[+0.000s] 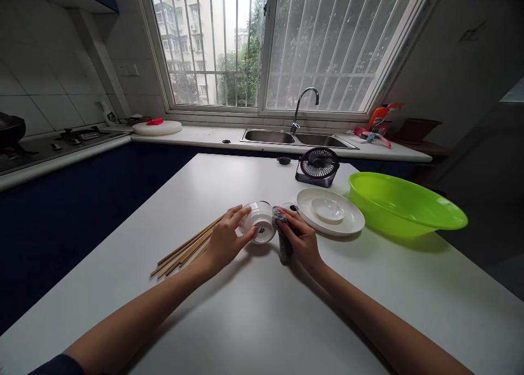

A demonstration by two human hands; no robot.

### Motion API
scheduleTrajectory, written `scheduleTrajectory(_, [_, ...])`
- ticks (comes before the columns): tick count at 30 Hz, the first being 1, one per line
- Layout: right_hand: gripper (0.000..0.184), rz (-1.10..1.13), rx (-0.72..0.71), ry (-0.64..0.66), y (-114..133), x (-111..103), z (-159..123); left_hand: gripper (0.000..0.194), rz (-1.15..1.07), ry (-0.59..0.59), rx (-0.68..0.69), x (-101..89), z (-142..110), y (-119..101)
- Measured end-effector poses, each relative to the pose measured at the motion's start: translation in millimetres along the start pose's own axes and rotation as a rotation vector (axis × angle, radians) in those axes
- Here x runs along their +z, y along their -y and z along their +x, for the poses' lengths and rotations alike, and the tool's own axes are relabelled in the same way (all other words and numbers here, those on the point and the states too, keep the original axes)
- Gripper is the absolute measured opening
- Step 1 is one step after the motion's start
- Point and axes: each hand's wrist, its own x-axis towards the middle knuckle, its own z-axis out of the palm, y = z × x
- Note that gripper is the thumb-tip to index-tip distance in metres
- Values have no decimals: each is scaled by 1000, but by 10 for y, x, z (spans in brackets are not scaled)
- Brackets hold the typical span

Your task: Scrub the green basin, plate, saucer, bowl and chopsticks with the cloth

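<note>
My left hand [229, 234] grips a small white bowl [262, 222] from its left side. The bowl is tipped over so that its base, with a dark mark on it, faces me. In my right hand [302, 236] is a grey cloth [282, 238], bunched up and pressed against the bowl's right side. Part of the cloth hangs below the fingers. Several wooden chopsticks [184, 250] lie on the white table [254, 320], left of the bowl and partly behind my left hand. Just beyond my right hand, a small round object with a dark centre [291, 207] is partly hidden.
To the right lie a white plate [352, 222] with a small dish [327, 209] on it and a green basin [405, 206]. Behind them stand a small black fan [318, 165] and a dark scouring pad [283, 160]. A sink [268, 137] is under the window.
</note>
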Motion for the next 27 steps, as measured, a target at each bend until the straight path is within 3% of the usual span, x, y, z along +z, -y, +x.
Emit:
scheduleTrajectory(9, [29,-8,29,-14,-6,-31,18,96,329,39,299,46,-44,71])
scheduleTrajectory(18, [30,25,49,-9,16,10,13,87,483,27,403,43,-11,185])
scheduleTrajectory(23, [29,6,31,13,12,-3,24,86,536,-37,581,63,29,281])
scheduleTrajectory(27, [28,-45,-23,21,31,-20,51,82,524,2,629,57,41,289])
